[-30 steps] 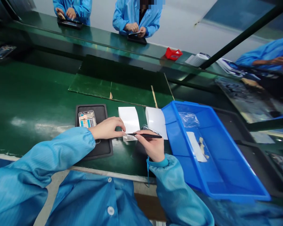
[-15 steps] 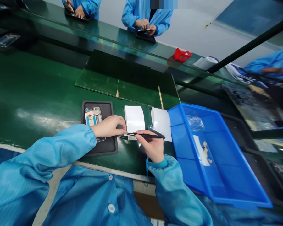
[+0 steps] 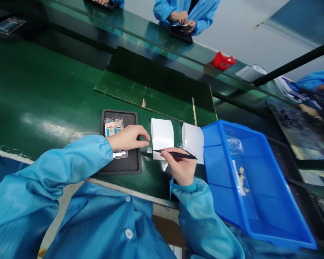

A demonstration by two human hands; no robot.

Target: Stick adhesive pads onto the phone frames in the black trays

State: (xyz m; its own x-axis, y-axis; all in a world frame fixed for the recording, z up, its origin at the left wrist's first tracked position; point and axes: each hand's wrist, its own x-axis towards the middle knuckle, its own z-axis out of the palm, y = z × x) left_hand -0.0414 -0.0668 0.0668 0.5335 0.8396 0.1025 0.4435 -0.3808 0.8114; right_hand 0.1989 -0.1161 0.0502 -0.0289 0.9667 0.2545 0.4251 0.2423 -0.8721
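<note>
And there was the thin black pointed tool (image 3: 178,155), a slim dark rod with a fine tip, lying almost level above the green bench top (image 3: 43,93). The right hand (image 3: 180,168) had it pinched pen-fashion between thumb and forefinger, the other fingers curled in beneath, and its tip pointed left, touching or just over the lower left corner of the nearer white rectangular paper sheet (image 3: 162,132). A crumpled bit of clear plastic film (image 3: 184,146) peeked out just behind those knuckles. The left hand (image 3: 128,138) lay palm down across the lower half of the opened smartphone chassis (image 3: 113,128), its circuit parts showing, which sat in the flat black rubber tray (image 3: 131,163). Its fingers were loosely bent and stretched right past the tray's edge, ending just beside the tool's tip; whether they pinched anything small I could not tell. A second white paper sheet (image 3: 193,139) lay to the right, touching the rim of the large blue plastic bin (image 3: 261,212), which held a clear bag and pale scraps. Far across the bench, a small red plastic box (image 3: 223,60) sat near a co-worker's hands (image 3: 182,18), in blue sleeves, over a dark tray.
</note>
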